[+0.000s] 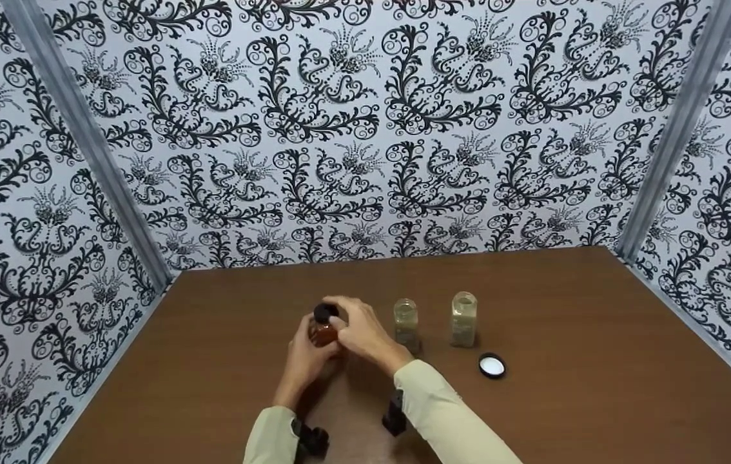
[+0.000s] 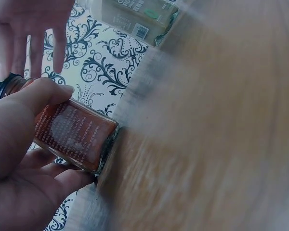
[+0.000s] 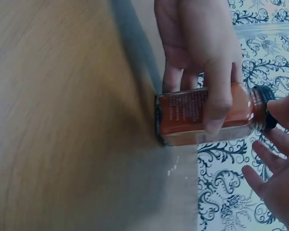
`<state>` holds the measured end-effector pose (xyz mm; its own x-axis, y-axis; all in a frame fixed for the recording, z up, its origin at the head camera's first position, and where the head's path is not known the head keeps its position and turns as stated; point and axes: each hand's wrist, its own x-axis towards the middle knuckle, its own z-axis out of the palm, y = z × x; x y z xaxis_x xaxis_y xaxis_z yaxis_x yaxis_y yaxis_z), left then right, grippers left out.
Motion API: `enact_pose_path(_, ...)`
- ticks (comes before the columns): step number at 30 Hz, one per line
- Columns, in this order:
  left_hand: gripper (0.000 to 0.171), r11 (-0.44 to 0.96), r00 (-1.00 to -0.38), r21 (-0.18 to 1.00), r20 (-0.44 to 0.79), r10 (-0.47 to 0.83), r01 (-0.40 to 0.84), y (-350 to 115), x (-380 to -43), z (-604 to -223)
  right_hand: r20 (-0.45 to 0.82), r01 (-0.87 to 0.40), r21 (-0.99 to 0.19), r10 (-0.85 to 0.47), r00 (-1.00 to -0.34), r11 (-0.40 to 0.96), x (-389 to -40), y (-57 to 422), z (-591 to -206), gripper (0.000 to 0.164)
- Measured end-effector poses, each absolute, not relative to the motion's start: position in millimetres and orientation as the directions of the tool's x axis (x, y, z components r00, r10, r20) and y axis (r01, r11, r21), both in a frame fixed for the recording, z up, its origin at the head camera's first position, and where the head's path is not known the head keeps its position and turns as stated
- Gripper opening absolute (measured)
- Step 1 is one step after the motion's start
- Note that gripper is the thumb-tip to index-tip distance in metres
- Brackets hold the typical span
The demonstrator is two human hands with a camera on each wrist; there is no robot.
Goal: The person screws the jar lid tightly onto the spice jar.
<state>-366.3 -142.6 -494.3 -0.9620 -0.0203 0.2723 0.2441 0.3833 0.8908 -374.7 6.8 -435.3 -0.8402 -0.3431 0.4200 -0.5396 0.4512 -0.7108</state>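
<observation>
A square glass spice jar (image 1: 325,336) filled with red-orange powder is near the middle of the wooden table. My left hand (image 1: 305,362) grips its body, thumb on one side and fingers on the other. The jar's printed face (image 2: 77,130) shows in the left wrist view, its base at the tabletop. On its neck sits a black cap (image 3: 265,108). My right hand (image 1: 363,332) comes over from the right and pinches this cap between thumb and fingers. The remaining fingers of that hand extend past the cap in the right wrist view.
Two uncapped glass jars with pale greenish-grey contents, a nearer jar (image 1: 406,327) and a farther-right jar (image 1: 464,325), stand right of my hands. A loose black lid (image 1: 492,366) lies white side up on the table (image 1: 572,361). Patterned walls (image 1: 365,161) enclose the table's back and sides.
</observation>
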Motion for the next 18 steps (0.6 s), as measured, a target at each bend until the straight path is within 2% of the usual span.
enact_pose_path(10,0.067,0.370,-0.962,0.896,0.271,-0.020,0.245,-142.2,-367.5,-495.7,0.534,-0.601,-0.671,-0.280,-0.798,0.435,-380.0,5.7,-443.9,0.024)
enact_pose_path(18,0.066,0.357,-0.960,0.898,0.280,-0.009,0.258,-142.4,-369.0,-495.5,0.528,-0.583,-0.662,-0.260,-0.809,0.471,-380.2,3.7,-442.8,0.023)
